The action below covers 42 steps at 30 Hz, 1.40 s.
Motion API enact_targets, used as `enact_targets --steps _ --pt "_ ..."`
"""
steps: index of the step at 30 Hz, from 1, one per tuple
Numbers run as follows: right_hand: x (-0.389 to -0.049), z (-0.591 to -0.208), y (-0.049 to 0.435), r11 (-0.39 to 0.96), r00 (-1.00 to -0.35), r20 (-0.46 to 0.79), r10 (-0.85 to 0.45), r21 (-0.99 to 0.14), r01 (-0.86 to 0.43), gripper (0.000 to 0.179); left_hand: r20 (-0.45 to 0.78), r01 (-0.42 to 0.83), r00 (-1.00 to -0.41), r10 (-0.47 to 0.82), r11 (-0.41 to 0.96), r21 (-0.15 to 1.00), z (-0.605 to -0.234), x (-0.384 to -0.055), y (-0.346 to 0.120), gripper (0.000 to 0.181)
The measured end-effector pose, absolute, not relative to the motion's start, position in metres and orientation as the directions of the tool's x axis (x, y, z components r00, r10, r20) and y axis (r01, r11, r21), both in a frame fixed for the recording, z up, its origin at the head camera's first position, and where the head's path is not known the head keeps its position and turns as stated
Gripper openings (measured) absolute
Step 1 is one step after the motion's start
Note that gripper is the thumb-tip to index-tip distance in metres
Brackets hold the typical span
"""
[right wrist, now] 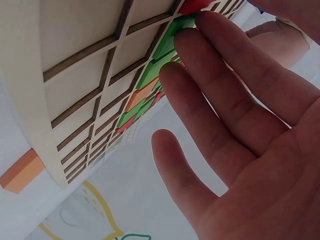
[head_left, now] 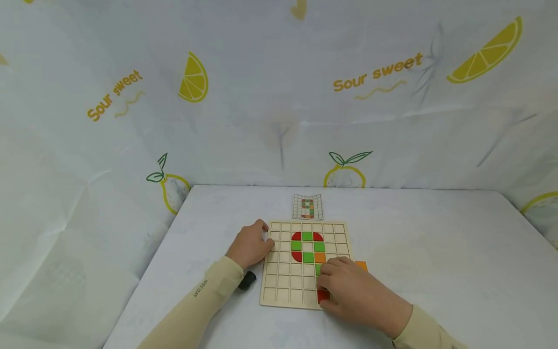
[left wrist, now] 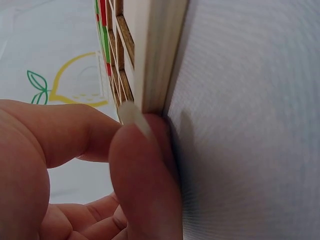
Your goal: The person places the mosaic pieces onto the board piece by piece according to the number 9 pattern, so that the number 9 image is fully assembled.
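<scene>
A pale wooden grid board (head_left: 276, 281) lies on the table with red, green and orange pieces set in its cells. At its left edge, my left hand (head_left: 249, 245) grips the rim, thumb and curled fingers against the wood; the left wrist view shows this edge (left wrist: 155, 65) close up. My right hand (head_left: 353, 293) is over the lower right of the board. Its fairly straight fingertips (right wrist: 187, 40) touch around the green tiles (right wrist: 155, 72) and a red piece (right wrist: 194, 6). From above, this red piece shows between thumb and forefinger; the thumb tip is outside the right wrist view.
A card (head_left: 307, 207) with a coloured grid pattern lies behind the board. One loose orange block (head_left: 361, 265) sits off the board's right edge. A black cylindrical object (head_left: 247, 281) lies by the left forearm. Lemon-printed cloth (head_left: 270, 97) hangs behind the white table (head_left: 436, 242).
</scene>
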State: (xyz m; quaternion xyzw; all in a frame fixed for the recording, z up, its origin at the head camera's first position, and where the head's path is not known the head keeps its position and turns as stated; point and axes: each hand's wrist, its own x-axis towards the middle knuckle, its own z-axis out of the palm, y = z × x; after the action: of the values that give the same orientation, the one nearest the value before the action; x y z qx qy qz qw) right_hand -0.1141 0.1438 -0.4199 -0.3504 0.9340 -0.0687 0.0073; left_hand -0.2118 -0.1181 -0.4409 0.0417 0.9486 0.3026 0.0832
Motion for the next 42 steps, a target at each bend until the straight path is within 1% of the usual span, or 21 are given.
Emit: enact_targets --steps 12,21,26,31,34,38,42 --pt "-0.115 -0.421 0.144 0.73 -0.738 0.032 -0.674 -0.13 -0.671 0.01 -0.148 0.02 -0.98 0.13 0.816 0.578 -0.444 -0.215 -0.119 0.041" --pt "-0.113 -0.42 0.143 0.705 -0.714 0.072 -0.696 -0.115 -0.7 0.014 -0.147 0.021 -0.981 0.125 0.826 0.564 -0.445 -0.217 -0.119 0.041" --pt "-0.113 -0.419 0.146 0.709 -0.719 0.078 -0.691 -0.122 -0.695 0.014 -0.147 0.023 -0.981 0.126 0.827 0.561 -0.444 -0.216 -0.118 0.041" --pt "-0.122 -0.412 0.164 0.754 -0.773 0.064 -0.631 -0.188 -0.63 0.008 -0.152 0.021 -0.979 0.132 0.818 0.574 -0.443 -0.214 -0.117 0.04" --pt "-0.13 -0.409 0.184 0.808 -0.833 0.031 -0.553 -0.224 -0.544 0.013 -0.153 0.023 -0.979 0.136 0.816 0.578 -0.442 -0.214 -0.116 0.04" --pt "-0.14 -0.412 0.212 0.88 -0.897 -0.014 -0.442 -0.203 -0.43 0.018 -0.148 0.025 -0.98 0.135 0.817 0.576 -0.442 -0.213 -0.116 0.04" --pt "-0.146 -0.419 0.23 0.899 -0.915 -0.011 -0.403 -0.194 -0.393 0.016 -0.148 0.02 -0.981 0.129 0.816 0.578 -0.442 -0.214 -0.118 0.04"
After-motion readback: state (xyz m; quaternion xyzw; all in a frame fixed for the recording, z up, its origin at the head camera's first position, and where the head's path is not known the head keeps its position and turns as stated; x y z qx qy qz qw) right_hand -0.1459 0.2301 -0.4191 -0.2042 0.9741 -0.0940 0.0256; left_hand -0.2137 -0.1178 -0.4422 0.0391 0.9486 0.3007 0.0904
